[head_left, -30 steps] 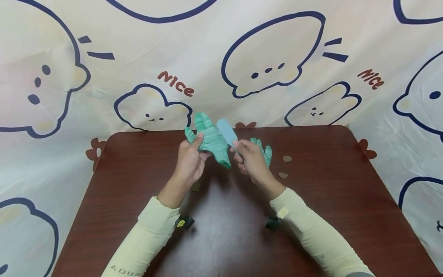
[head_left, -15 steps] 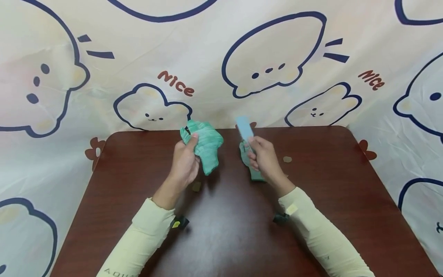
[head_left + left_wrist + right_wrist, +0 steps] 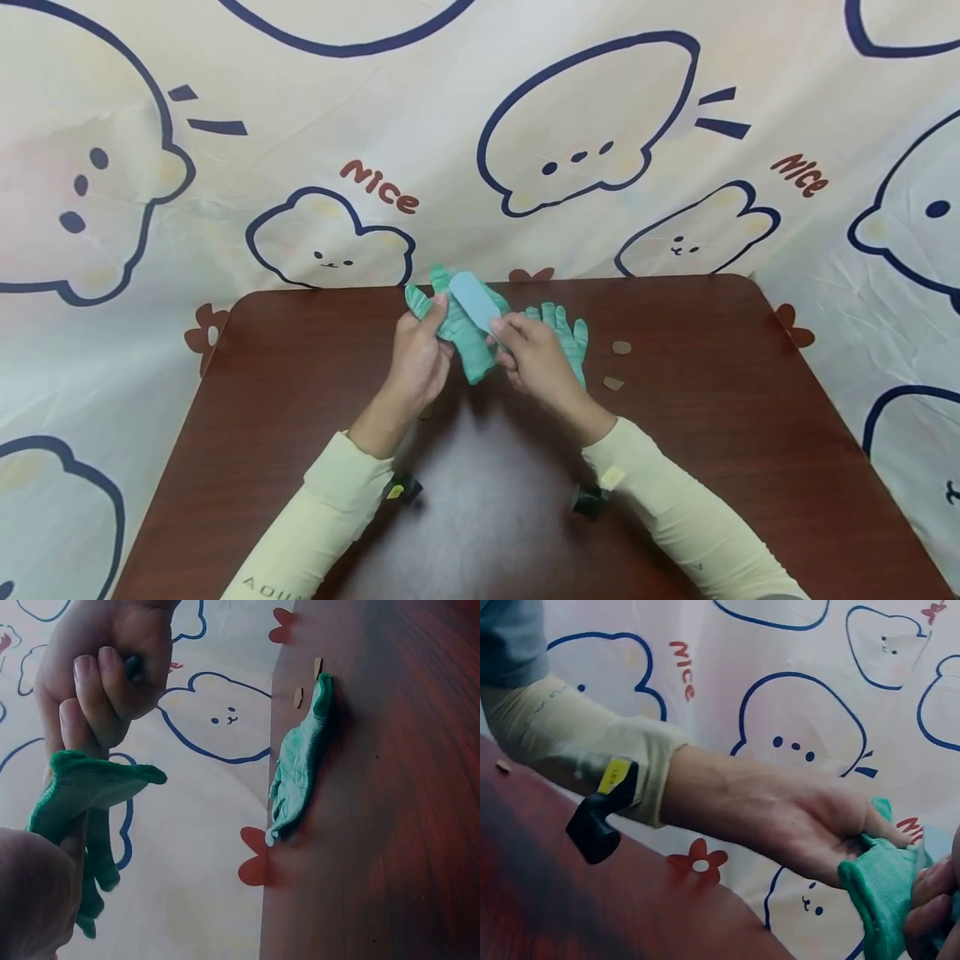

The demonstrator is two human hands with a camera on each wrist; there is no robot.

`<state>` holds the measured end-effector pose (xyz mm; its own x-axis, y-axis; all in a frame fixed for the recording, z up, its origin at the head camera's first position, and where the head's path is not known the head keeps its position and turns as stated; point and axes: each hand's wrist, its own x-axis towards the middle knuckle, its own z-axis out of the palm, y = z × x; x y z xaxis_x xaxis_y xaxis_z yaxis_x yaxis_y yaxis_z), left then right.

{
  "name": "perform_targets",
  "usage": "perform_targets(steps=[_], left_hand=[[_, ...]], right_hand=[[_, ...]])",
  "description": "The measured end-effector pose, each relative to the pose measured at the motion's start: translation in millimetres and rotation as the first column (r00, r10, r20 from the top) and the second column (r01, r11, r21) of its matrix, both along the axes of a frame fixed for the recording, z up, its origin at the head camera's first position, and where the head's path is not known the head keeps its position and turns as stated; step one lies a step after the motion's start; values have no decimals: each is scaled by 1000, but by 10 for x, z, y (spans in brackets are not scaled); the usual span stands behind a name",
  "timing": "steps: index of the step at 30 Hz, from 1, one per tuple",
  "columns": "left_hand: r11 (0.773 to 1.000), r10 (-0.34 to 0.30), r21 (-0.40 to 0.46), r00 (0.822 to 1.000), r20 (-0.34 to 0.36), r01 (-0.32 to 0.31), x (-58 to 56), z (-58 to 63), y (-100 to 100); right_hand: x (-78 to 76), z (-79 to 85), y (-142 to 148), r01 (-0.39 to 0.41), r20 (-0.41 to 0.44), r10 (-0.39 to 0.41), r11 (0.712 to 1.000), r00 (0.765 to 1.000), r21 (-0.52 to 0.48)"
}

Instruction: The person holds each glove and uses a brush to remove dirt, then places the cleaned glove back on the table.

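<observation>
A green knitted glove (image 3: 471,350) is held up above the far half of the table. My left hand (image 3: 420,358) grips it by its side, thumb on top. In my right hand (image 3: 538,354) is the handle of a light blue brush (image 3: 474,298), whose flat head lies over the glove; its bristle side faces away from the head view. From the left wrist view, the right fingers (image 3: 112,690) curl round a dark handle end just above the held glove (image 3: 94,784). A second green glove (image 3: 573,337) lies on the table behind the right hand, partly covered by it.
Two small brownish flat pieces, one roundish (image 3: 621,347) and one angular (image 3: 613,383), lie right of the second glove. Another piece (image 3: 426,412) sits by the left wrist. The brown table (image 3: 712,467) ends at a printed cloth backdrop (image 3: 450,108).
The brush swung away to the right half a second ago and is now back over the glove. My left hand has turned the glove, so its fingers spread upward again.
</observation>
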<state>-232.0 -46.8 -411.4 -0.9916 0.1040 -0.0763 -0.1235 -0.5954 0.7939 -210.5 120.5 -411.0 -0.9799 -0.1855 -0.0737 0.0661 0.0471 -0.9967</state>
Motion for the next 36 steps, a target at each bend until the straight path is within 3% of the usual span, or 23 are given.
perform_targets(steps=[9, 19, 24, 29, 36], left_hand=[[998, 45, -38, 999, -18, -45, -20, 18, -19], [991, 100, -81, 993, -57, -105, -38, 98, -165], [992, 63, -104, 997, -48, -67, -46, 76, -156], [992, -35, -124, 996, -86, 24, -10, 36, -34], [994, -83, -81, 988, -128, 73, 56, 20, 21]], right_hand=[[-107, 72, 185, 9, 49, -9, 1000, 999, -8], [-300, -122, 548, 172, 38, -170, 984, 985, -39], [-174, -14, 472, 81, -1, -81, 993, 997, -88], [28, 156, 184, -57, -15, 56, 995, 998, -77], [122, 173, -26, -43, -10, 43, 998, 999, -52]])
